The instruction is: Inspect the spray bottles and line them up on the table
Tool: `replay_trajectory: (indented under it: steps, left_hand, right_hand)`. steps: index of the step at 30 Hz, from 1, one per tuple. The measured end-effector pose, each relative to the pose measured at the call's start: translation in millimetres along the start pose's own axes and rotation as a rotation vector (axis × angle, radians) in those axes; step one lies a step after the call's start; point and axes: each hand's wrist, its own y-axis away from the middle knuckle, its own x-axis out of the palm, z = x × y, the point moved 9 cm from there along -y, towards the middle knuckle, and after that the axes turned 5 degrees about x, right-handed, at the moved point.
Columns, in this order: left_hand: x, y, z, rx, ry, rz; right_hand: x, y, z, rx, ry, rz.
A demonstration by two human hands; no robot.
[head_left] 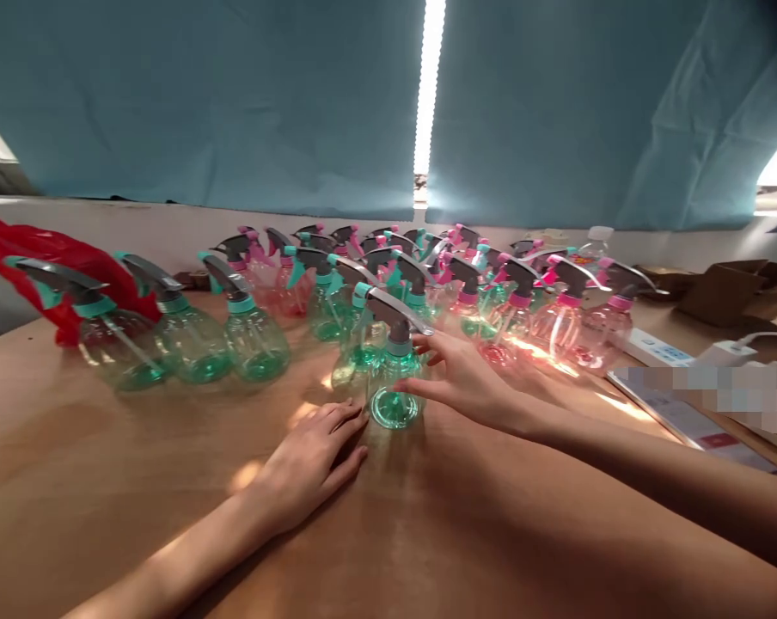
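Note:
A green spray bottle (394, 391) with a grey and teal trigger head stands upright on the wooden table (388, 524), nearest to me. My right hand (456, 378) is at its right side, thumb in front of the bottle and fingers by its neck, spread apart; whether they grip it is hard to tell. Flat on the table to the left of the bottle's base rests my left hand (315, 460), holding nothing, fingers stretched out. Just behind the near bottle is another green spray bottle (350, 365).
Three green bottles (256, 348) stand at the left by a red plastic bag (105, 258). Several green and pink bottles (556, 327) crowd the middle back. A power strip (659, 348), a flat panel (691, 417) and a cardboard box (717, 292) lie right.

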Motion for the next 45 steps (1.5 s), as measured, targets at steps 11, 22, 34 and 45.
replay_trajectory:
  steps: [11,22,34,45]
  left_hand:
    - [-30.8,63.9,73.0,-0.166,-0.032,-0.09]
    - [-26.1,65.8,76.3,-0.155,-0.008,-0.093]
    - [-30.0,53.7,75.9,-0.149,0.007,-0.129]
    - [-29.2,44.1,77.4,-0.144,0.048,-0.134]
  right_hand:
    - [81.4,-64.4,68.8,-0.116,0.254,0.006]
    - [90.4,-97.0,61.1,-0.016,0.417,0.046]
    - [95.5,-112.5,60.8,-0.01,0.437,0.125]
    - [91.0,-101.0,60.5,-0.038,0.342,0.055]
